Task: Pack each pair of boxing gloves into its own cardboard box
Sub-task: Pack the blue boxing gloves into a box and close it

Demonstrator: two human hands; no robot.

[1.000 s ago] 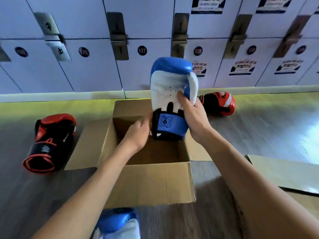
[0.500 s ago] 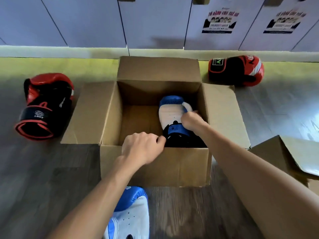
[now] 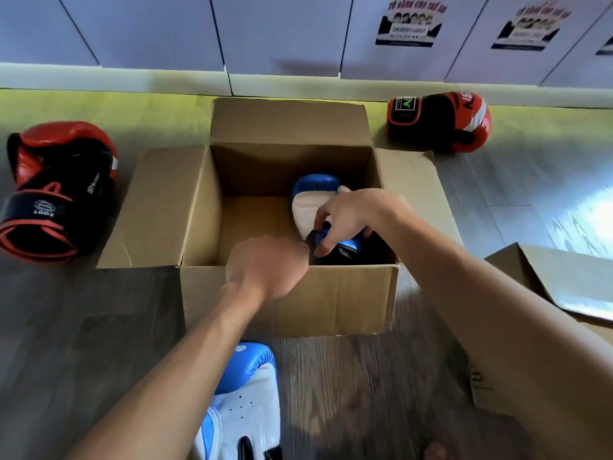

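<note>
the grey wood-grain floor (image 3: 348, 376) carries everything. at its middle stands an open brown cardboard box (image 3: 288, 300), flaps folded out. a second brown cardboard box (image 3: 517, 270) sits at the right edge, partly out of view. a red and black boxing glove (image 3: 56, 190) lies left of the open box, and a red and black glove with a white stripe (image 3: 438, 121) lies beyond its far right corner. inside the open box, along the right wall, lies a blue and white boxing glove (image 3: 308, 197), its long axis running from far wall to near wall, cuff toward the person. its mate, a second blue and white boxing glove (image 3: 245, 393), lies on the floor just before the near wall, under the left forearm, rounded end toward the box.

the right hand (image 3: 351, 220) is down in the box, its grip closed on the packed glove's blue cuff. the left hand (image 3: 265, 267) hovers curled at the near rim. its fingers are hidden, so i cannot tell whether its grip holds cardboard or nothing.

the coming move likely turns on the mate: it lies back toward the person from both hands, lengthwise in line with the box's free left half, and the left hand is nearer.
</note>
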